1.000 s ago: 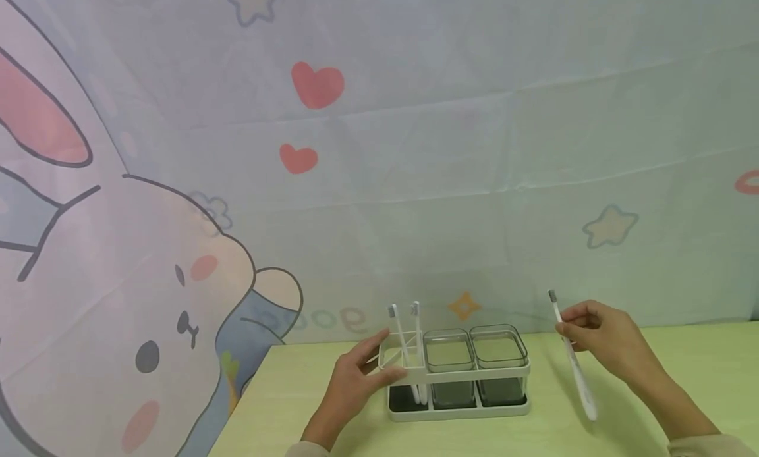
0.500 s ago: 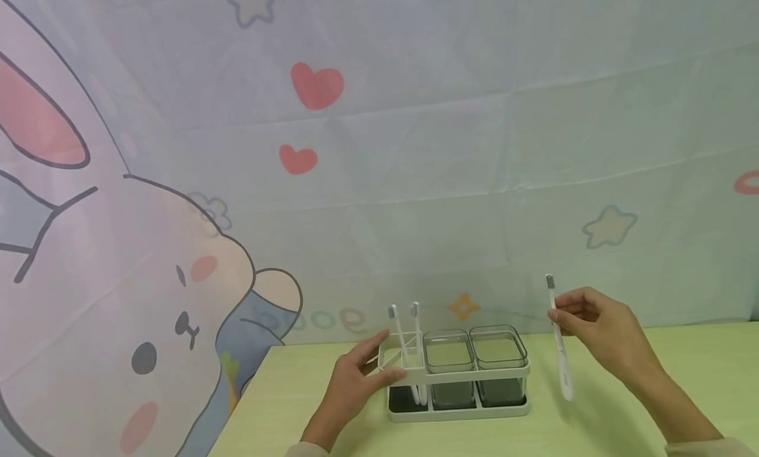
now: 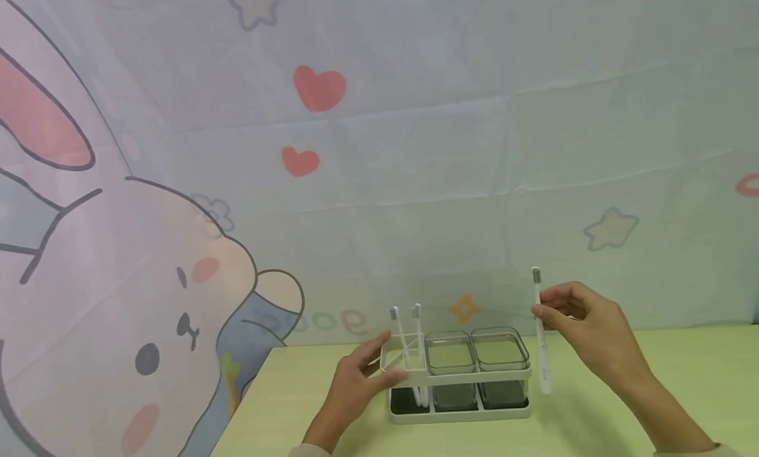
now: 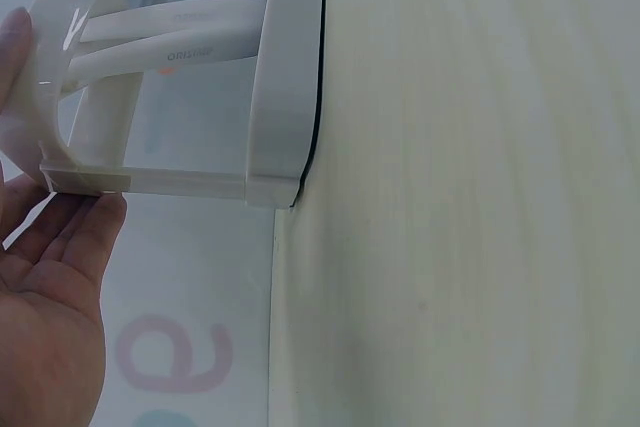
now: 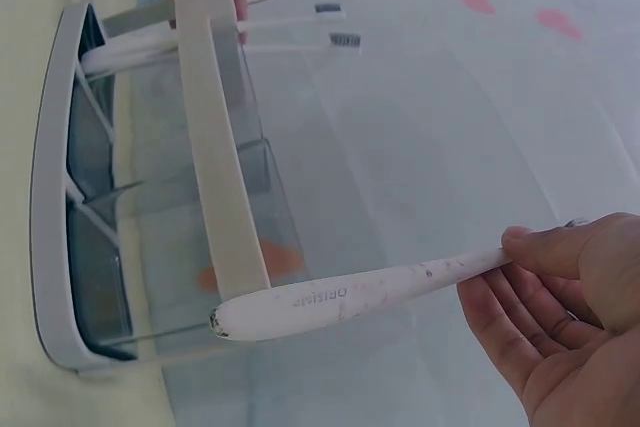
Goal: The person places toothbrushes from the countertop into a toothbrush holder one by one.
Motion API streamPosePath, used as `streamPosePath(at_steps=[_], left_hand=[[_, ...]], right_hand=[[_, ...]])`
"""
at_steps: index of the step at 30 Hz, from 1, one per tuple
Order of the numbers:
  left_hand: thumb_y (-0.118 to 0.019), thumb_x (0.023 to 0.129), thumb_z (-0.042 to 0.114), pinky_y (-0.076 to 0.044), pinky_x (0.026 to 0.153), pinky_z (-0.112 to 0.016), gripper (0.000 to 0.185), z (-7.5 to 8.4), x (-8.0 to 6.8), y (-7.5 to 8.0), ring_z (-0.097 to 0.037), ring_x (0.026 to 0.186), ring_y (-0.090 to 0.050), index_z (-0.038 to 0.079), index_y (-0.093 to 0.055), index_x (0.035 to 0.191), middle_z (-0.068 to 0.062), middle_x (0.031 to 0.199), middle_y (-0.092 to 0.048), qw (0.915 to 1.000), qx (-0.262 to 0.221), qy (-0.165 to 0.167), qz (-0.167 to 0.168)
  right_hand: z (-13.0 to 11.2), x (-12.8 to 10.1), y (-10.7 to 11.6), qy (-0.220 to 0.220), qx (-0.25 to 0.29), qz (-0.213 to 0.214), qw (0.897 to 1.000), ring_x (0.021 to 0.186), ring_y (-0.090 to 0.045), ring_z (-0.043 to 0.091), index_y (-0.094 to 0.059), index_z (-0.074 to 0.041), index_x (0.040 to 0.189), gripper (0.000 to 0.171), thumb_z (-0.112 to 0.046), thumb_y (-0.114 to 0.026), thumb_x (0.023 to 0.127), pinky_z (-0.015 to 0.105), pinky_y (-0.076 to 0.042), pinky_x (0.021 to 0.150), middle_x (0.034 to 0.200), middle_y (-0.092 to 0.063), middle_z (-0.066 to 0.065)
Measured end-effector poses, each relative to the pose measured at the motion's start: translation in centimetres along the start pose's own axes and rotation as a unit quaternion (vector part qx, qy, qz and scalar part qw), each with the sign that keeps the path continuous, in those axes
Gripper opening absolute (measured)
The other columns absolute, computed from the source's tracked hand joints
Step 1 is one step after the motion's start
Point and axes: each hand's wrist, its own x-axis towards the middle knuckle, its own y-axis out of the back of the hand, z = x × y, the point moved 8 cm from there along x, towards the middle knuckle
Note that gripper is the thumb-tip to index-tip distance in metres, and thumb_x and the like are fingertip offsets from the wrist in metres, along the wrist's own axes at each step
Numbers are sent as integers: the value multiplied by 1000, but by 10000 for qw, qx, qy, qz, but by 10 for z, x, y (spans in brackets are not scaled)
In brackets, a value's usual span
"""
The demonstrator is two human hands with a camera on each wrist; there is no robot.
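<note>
A white toothbrush holder [image 3: 459,412] stands on the pale green table [image 3: 599,424]. Its left slot holds two white toothbrushes [image 3: 406,344]; two clear cups [image 3: 474,355] fill the other slots. My left hand [image 3: 379,363] grips the holder's left end, thumb in front and fingers behind the top rim [image 4: 150,183]. My right hand [image 3: 542,312] pinches a third white toothbrush [image 3: 541,351] near its neck, bristles up. It hangs almost upright just right of the holder. In the right wrist view this toothbrush [image 5: 350,297] crosses in front of the holder [image 5: 215,167].
A printed cloth backdrop [image 3: 415,180] with a rabbit, hearts and stars hangs right behind the table. The table's left edge [image 3: 243,404] runs close to my left hand. Bare tabletop [image 4: 470,197] stretches in front of and right of the holder.
My right hand has raised the toothbrush off the table and carried it left toward the holder, turning it from slanted to nearly upright. The left hand has stayed on the holder.
</note>
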Motion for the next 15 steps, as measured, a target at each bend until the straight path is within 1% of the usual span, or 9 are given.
streamPosePath(at_steps=[3, 10, 15], left_hand=[[-89, 90, 23, -51, 112, -35, 74, 0, 0, -1, -37, 140, -54, 3, -56, 154, -21, 154, -55, 10000, -5, 1, -10], [-89, 90, 23, -50, 113, -38, 74, 0, -1, -1, -37, 140, -55, 4, -55, 154, -20, 154, -55, 10000, -26, 31, -8], [-89, 90, 24, -50, 113, -37, 75, 1, 0, 0, -37, 140, -54, 3, -55, 154, -20, 154, -55, 10000, -15, 36, -2]], right_hand=[[-6, 0, -3, 5, 155, 38, 9999, 91, -69, -5, -71, -3, 120, 26, -18, -78, 100, 15, -58, 72, 103, -78, 4], [-22, 3, -15, 14, 765, 24, 9971, 89, -73, 4, -70, 0, 120, 26, -16, -78, 100, 18, -61, 76, 103, -79, 6], [-33, 5, -26, 34, 1026, -5, 9947, 91, -73, 5, -70, 1, 118, 26, -16, -78, 100, 20, -63, 78, 103, -78, 7]])
